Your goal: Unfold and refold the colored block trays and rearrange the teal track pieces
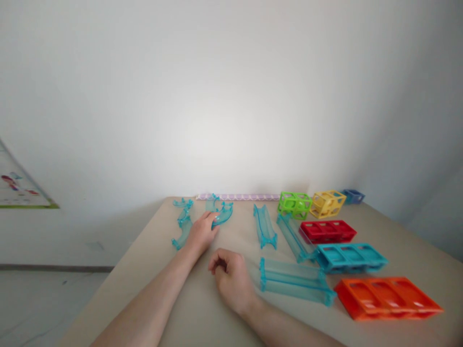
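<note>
My left hand [203, 230] grips the near end of a curved translucent blue track piece [223, 215], thumb and fingers on its edge. Just left of that hand lie more curved blue track pieces [184, 226], near the table's left edge. Closer to me, my right hand [233, 279] rests loosely curled on the table, with nothing showing in its fingers. To its right lies a straight translucent blue track [296, 281]. Two other straight pieces, one track [265, 226] and another track [294, 238], lie farther back.
On the right stand an orange block frame [388, 299], a teal frame [352, 258], a red frame [327, 232], a green frame [294, 205], a yellow frame [327, 203] and a dark blue one [352, 196]. A purple-patterned strip [246, 197] runs along the wall.
</note>
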Motion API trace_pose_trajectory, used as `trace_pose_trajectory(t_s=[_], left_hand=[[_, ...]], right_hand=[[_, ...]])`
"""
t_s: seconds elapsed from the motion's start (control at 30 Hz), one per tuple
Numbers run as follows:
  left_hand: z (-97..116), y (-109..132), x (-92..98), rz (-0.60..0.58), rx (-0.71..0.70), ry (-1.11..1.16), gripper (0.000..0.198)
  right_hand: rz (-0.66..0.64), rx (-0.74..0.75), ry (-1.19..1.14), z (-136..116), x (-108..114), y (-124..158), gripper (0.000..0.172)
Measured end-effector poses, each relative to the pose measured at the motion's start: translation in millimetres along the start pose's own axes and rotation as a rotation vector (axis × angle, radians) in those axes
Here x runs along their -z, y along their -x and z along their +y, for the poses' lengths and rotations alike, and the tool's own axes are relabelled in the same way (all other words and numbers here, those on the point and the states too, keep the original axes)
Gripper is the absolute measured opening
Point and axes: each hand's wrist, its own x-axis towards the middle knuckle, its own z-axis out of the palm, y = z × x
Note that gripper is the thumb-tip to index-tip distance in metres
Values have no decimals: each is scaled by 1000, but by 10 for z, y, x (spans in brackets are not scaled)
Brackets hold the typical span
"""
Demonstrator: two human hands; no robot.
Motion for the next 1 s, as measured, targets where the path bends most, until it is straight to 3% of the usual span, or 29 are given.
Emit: trace_pose_trajectory(t_s=[0.13,0.27,0.4,0.5,0.73,0.9,1.0], left_hand=[[-35,7,2,-3,-2,-49,21],[-46,36,-20,90,-57,-59,16],[-44,43,-28,165,-28,148,10],[-42,34,-10,307,6,271,5],[-55,82,87,468,47,301,11],[-18,131,227,633,65,290,12],[9,140,289,655,15,289,13]], right_hand=[[-8,-4,-11,-6,5,-4,32],[-2,11,-30,30,-2,-5,31],[54,35,-51,78,-6,-20,32],[110,-11,-123,115,-17,-41,37],[161,-191,-437,195,-76,-108,46],[142,-191,-437,198,-101,-119,45],[141,-180,-438,202,-101,-116,46]])
